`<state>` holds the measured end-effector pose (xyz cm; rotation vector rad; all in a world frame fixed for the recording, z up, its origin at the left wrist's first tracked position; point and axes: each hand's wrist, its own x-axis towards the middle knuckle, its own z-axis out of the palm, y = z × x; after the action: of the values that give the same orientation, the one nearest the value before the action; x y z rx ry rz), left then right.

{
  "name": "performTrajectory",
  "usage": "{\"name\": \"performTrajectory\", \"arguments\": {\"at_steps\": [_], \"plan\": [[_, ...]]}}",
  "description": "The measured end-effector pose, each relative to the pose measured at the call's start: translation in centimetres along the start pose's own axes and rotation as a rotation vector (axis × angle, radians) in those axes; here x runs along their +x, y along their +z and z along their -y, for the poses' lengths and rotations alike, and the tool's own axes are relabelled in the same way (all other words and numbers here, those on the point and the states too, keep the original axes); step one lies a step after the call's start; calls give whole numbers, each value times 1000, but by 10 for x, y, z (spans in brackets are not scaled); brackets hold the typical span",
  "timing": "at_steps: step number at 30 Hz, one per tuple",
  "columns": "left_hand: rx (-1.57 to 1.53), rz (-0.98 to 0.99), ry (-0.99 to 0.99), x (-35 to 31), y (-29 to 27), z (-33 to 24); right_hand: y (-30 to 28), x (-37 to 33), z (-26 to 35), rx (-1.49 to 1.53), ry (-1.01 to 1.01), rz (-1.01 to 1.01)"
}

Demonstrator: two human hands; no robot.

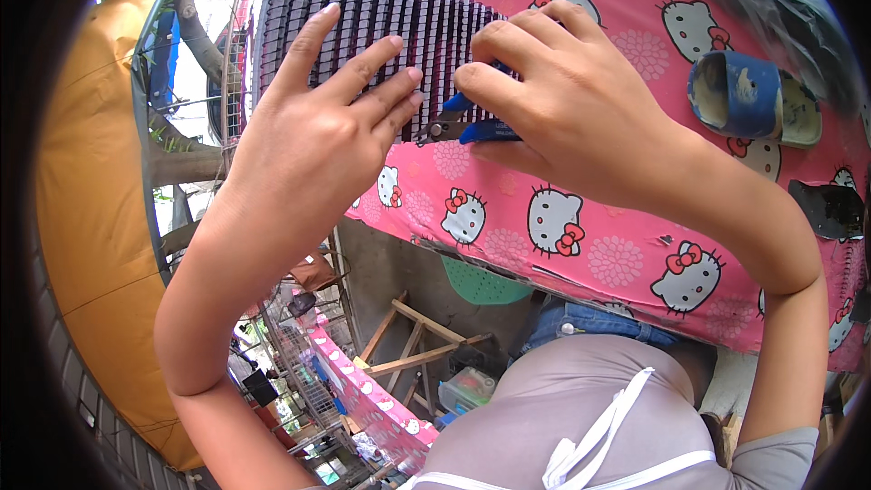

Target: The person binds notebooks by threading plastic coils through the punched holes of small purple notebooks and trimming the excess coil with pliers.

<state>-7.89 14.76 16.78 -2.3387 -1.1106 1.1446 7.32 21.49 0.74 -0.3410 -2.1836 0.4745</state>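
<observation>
A dark panel (363,9) made of rows of small grey-purple strips lies on the pink printed table cover (608,245). My left hand (318,136) rests flat on the panel's left part, its fingers stretched out and apart. At the panel's near edge, my right hand (562,100) is closed round a pair of blue-handled cutters (485,132). The metal jaws of the cutters point left and touch or nearly touch the last strips by my left fingertips. What lies between the jaws is too small to make out. My right hand hides the panel's right end.
A blue slipper (739,95) lies on the table at the right, near clear plastic sheeting (780,0). A black scrap (826,209) sits at the right edge. Below the table's near edge are a green basket (485,281) and a wooden frame (413,336). An orange tarp (91,172) hangs at the left.
</observation>
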Motion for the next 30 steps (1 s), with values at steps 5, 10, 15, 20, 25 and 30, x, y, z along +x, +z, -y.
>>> {"name": "performTrajectory", "arguments": {"at_steps": [5, 10, 15, 20, 25, 30], "plan": [[-11, -30, 9, 1, 0, 1, 8, 6, 3, -13, -32, -34], [-54, -25, -1, 0, -1, 1, -13, 34, -11, 706, 516, 608], [-93, -30, -19, 5, -1, 0, -7, 27, -7, 755, 617, 626], [-84, -41, -33, 9, 0, -3, -1, -1, -2, 117, 49, -3], [-48, -40, 1, 12, 1, 0, 2, 6, -5, 231, 145, 157], [-39, 5, 27, 14, 1, 0, -14, 31, -12, 958, 993, 765]]}}
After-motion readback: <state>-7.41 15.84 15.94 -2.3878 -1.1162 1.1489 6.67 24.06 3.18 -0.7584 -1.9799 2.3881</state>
